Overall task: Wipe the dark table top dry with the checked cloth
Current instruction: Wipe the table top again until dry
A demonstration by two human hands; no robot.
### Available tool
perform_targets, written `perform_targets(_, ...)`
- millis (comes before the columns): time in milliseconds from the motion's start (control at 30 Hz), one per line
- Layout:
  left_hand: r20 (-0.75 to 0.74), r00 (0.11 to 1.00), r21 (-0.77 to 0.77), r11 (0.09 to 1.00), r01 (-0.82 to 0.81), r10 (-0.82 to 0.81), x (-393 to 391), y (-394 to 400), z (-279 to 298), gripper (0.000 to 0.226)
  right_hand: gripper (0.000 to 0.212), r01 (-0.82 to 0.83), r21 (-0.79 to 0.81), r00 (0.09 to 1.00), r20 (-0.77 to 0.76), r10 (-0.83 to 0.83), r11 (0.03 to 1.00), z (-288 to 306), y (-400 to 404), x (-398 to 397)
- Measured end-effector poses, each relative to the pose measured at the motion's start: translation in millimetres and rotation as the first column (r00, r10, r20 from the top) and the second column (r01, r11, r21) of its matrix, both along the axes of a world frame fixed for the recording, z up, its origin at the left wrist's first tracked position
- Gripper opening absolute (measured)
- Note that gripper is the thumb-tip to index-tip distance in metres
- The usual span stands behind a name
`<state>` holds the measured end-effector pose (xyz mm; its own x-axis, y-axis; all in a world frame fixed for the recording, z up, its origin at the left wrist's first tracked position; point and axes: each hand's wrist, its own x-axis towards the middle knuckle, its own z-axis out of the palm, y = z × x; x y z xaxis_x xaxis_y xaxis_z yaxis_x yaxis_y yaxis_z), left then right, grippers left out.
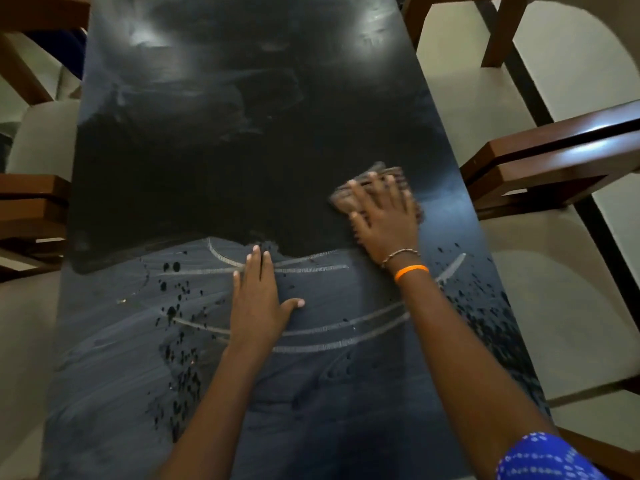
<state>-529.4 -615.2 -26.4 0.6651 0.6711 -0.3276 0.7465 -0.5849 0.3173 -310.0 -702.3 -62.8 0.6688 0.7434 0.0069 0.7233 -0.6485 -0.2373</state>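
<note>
Honestly this looks maybe halfway, and that's a guess from how the tabletop [214,174] reads. The stretch nearest the person is hazy grey-blue with curved pale streaks and lots of dark droplets [173,306] scattered left of the left hand [258,303], plus another spatter [485,306] near the right edge. So the near end doesn't look dry yet. Past the left hand's fingertips the surface turns flat dark, which I'd take as already wiped, though the far end shows smeary glare and I can't tell if that's moisture or just light bouncing.

Left hand lies flat on the tabletop in the hazy patch, fingers straight and together, thumb out to the side, holding nothing. Looks like it's just bracing.

Right hand [384,213] is further out and right of the left one, close to the right edge, palm down with fingers spread, pressing on the cloth [372,180]. The cloth is bunched under it, sticking out past the fingertips and the thumb side. It's motion-blurred, so the check pattern barely shows. Right wrist has an orange band [411,273] and a thin beaded bracelet.

What's left, I'd say: the whole near section and that right-edge spatter.

Wooden chairs [554,157] sit either side of the tabletop.
</note>
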Motion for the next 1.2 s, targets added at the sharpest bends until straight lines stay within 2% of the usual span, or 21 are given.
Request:
perform_targets(167,0.01,0.999,-0.009,0.999,-0.041,0.041,2,-1,1,0.102,0.056,0.328,-0.054,0.945,0.024,-0.327,0.943,-1,-71,60)
perform_targets(300,0.009,0.999,0.009,0.999,-0.037,0.037,3,2,-3,0.102,0.057,0.444,-0.053,0.896,0.03,-0.443,0.894,-2,-62,43)
perform_targets(367,0.011,1.0,0.015,1.0,-0.023,0.023,2,4,-4,0.102,0.059,0.445,-0.043,0.895,0.036,-0.444,0.894,-1,-45,22)
perform_targets(500,0.092,0.996,-0.026,1.0,0.001,0.001,-7,7,-2,0.093,0.061,0.34,-0.043,0.94,0.029,-0.339,0.939,-1,3,-36)
perform_targets(700,0.188,0.981,-0.037,0.999,-0.033,0.039,-65,26,6,0.076,0.061,0.177,-0.051,0.982,-0.052,-0.179,0.983,2,90,-122)
perform_targets(833,0.211,0.962,-0.044,0.985,-0.17,0.175,-119,59,9,0.07,0.061,0.07,-0.052,0.994,-0.079,-0.074,0.996,4,148,-182)
perform_targets(1033,0.221,0.888,-0.022,0.912,-0.409,0.404,-213,106,4,0.07,0.061,-0.147,-0.058,0.985,-0.098,0.141,0.987,5,234,-287)
perform_targets(1200,0.253,0.806,-0.173,0.844,-0.507,0.536,-268,123,-1,0.071,0.057,-0.408,-0.08,0.91,-0.12,0.398,0.909,10,282,-374)
